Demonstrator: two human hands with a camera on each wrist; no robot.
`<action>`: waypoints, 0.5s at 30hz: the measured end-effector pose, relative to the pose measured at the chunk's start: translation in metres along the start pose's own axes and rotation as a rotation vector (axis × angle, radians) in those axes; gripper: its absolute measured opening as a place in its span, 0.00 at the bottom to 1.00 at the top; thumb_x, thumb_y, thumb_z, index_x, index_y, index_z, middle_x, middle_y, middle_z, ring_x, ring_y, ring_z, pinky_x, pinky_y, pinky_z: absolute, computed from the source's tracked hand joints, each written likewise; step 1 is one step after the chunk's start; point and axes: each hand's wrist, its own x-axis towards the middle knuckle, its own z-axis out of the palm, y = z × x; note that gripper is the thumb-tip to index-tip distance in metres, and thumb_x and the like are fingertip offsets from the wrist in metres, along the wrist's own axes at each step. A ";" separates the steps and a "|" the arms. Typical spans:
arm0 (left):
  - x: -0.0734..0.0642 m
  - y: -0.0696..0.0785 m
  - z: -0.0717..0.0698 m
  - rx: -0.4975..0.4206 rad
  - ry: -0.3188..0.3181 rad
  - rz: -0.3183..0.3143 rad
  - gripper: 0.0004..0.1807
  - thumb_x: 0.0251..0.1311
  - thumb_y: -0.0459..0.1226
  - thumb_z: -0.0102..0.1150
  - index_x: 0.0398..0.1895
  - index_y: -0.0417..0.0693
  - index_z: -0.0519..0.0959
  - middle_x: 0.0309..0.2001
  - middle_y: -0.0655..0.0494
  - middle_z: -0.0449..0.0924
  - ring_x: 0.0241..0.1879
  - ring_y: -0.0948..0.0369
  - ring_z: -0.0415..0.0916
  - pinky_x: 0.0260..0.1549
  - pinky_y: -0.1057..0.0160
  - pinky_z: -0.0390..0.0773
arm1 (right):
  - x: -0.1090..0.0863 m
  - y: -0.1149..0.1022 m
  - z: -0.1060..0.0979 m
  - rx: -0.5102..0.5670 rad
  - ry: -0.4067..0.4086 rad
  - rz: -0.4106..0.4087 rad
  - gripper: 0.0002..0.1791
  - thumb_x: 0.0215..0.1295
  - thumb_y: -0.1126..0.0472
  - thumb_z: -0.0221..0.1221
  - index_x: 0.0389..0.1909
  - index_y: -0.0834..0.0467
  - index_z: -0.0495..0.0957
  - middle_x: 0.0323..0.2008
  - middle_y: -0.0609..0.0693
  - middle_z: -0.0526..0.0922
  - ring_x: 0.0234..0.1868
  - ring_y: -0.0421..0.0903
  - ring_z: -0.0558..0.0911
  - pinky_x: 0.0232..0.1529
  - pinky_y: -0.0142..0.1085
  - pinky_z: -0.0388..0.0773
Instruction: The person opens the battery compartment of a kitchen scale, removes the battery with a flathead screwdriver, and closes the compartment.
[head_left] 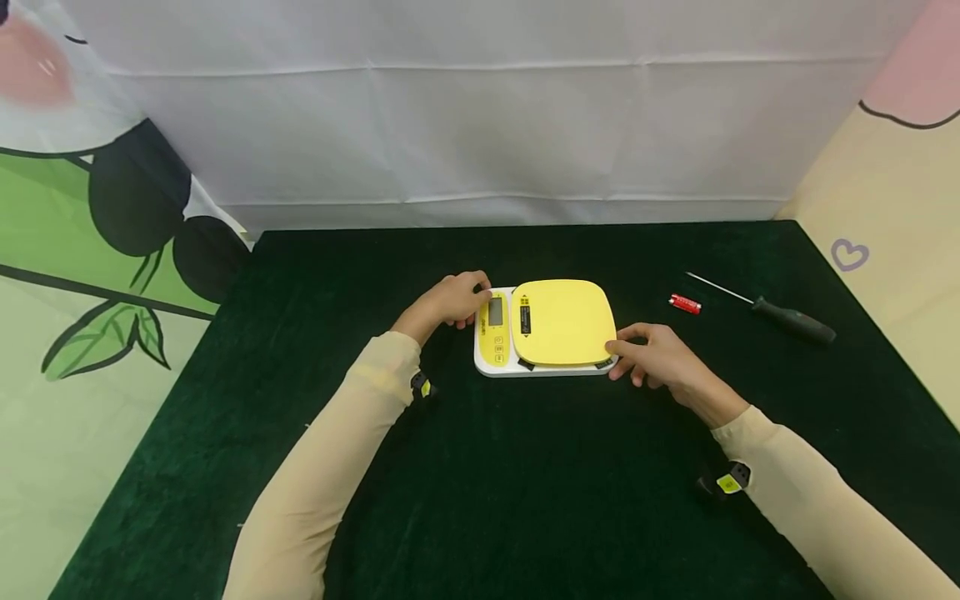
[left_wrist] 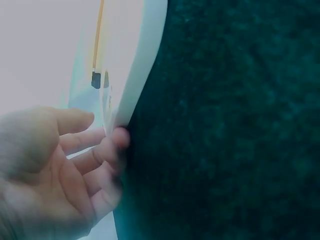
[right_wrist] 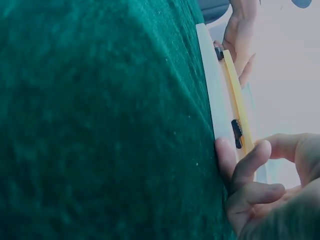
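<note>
A kitchen scale (head_left: 566, 325) with a yellow weighing plate and a white base lies on the dark green cloth, its small display (head_left: 495, 312) on the left side. At the scale's left end, my left hand (head_left: 453, 300) holds the edge, thumb near the top and fingers curled at the side. My right hand (head_left: 660, 357) grips the near right corner, its thumb over the yellow plate and its fingertips against the base's side. In the right wrist view, dark corner supports (right_wrist: 237, 133) show between the plate and the base.
Right of the scale lies a red battery (head_left: 685, 304). Beyond it a screwdriver (head_left: 795, 321) with a dark handle points toward the back left. A white curtain (head_left: 510, 142) hangs behind the cloth-covered table (head_left: 480, 500), and printed panels flank both sides.
</note>
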 end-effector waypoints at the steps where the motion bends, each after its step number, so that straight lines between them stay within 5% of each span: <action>1: -0.001 -0.001 0.001 -0.002 0.006 0.004 0.17 0.76 0.49 0.40 0.60 0.54 0.69 0.28 0.51 0.76 0.21 0.58 0.72 0.21 0.65 0.70 | 0.000 0.000 0.001 0.004 0.007 0.001 0.30 0.72 0.48 0.53 0.65 0.64 0.64 0.30 0.50 0.86 0.20 0.39 0.74 0.20 0.28 0.65; 9: -0.011 -0.007 0.004 -0.071 0.025 0.044 0.16 0.76 0.42 0.39 0.61 0.50 0.68 0.28 0.50 0.76 0.20 0.58 0.71 0.21 0.65 0.73 | 0.004 -0.001 0.000 0.012 0.023 0.016 0.29 0.73 0.45 0.50 0.63 0.63 0.66 0.29 0.50 0.85 0.22 0.41 0.75 0.24 0.30 0.69; 15: -0.022 -0.009 0.005 -0.106 -0.022 0.044 0.14 0.74 0.37 0.41 0.59 0.46 0.68 0.29 0.49 0.78 0.22 0.59 0.75 0.23 0.66 0.77 | 0.008 -0.003 -0.007 0.000 0.022 0.003 0.28 0.73 0.46 0.48 0.62 0.63 0.67 0.28 0.51 0.85 0.21 0.41 0.75 0.23 0.31 0.69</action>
